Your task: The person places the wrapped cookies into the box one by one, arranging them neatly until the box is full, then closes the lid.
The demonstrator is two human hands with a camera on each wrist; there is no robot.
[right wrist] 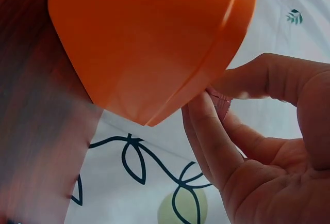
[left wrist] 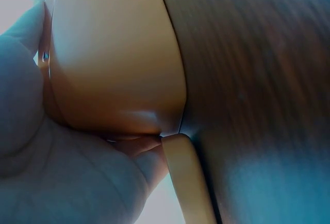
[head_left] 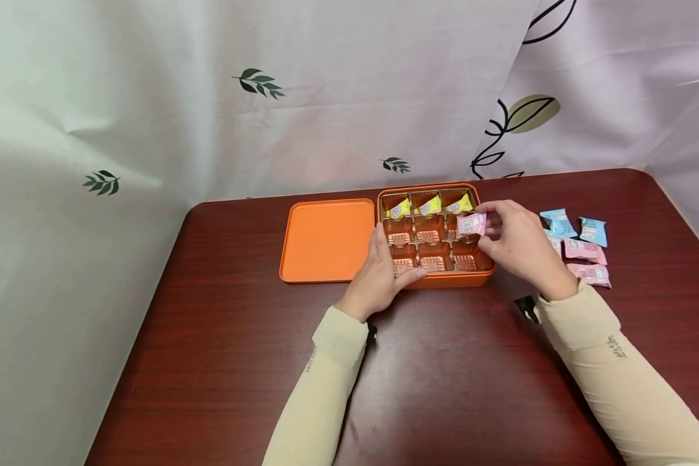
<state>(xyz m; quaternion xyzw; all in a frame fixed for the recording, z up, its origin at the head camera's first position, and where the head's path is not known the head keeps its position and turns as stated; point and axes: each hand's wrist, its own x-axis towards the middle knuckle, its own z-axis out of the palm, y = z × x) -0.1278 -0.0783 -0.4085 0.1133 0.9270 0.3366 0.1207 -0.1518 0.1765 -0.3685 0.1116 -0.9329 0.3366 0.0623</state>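
An orange box (head_left: pixel 454 280) holds a plastic insert with rows of compartments. Yellow wrapped candies (head_left: pixel 429 206) lie in its back row. At the box's left front corner my left hand (head_left: pixel 374 278) rests with straight fingers along the side and the thumb over the front rim. In the left wrist view the palm lies near that corner. My right hand (head_left: pixel 521 243) pinches a pink wrapped candy (head_left: pixel 470 224) above the right compartment of the middle row. The right wrist view shows only a crimped end of the pink wrapper (right wrist: pixel 223 105) between thumb and fingers.
The orange lid (head_left: pixel 328 241) lies flat, left of the box. Several blue candies (head_left: pixel 592 231) and pink candies (head_left: pixel 585 251) lie right of the right hand, one partly hidden by it. A patterned curtain (head_left: pixel 326 129) hangs behind the dark red table (head_left: pixel 210 336).
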